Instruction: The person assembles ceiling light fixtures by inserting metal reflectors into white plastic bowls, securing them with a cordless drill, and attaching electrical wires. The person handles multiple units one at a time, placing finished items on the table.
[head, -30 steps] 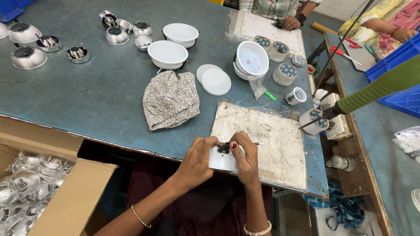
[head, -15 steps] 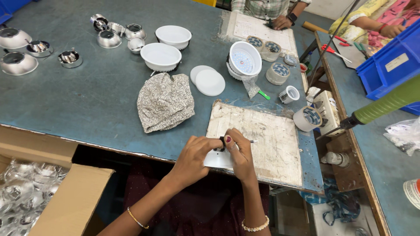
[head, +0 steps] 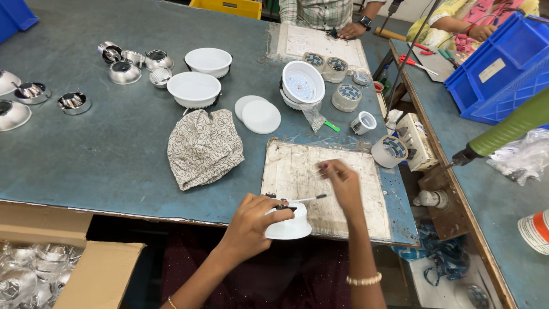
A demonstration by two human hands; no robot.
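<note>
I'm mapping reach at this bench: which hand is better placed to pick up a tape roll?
Probably the right hand: it is open over the board, on the side nearest the tape roll. The left hand is occupied, gripping the white housing.

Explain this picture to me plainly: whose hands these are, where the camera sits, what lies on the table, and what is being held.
There is no machine here, just a person working with bare hands. The camera sits on that person's head and looks down at a blue-grey table. The left hand holds a white round housing at the table's near edge. The right hand is raised over a worn white work board, and a thin wire runs from the housing toward it. Farther out lie a patterned cloth, white bowl-shaped housings, flat white discs, shiny metal reflectors and rolls of tape. Other people work at the far side.
</note>
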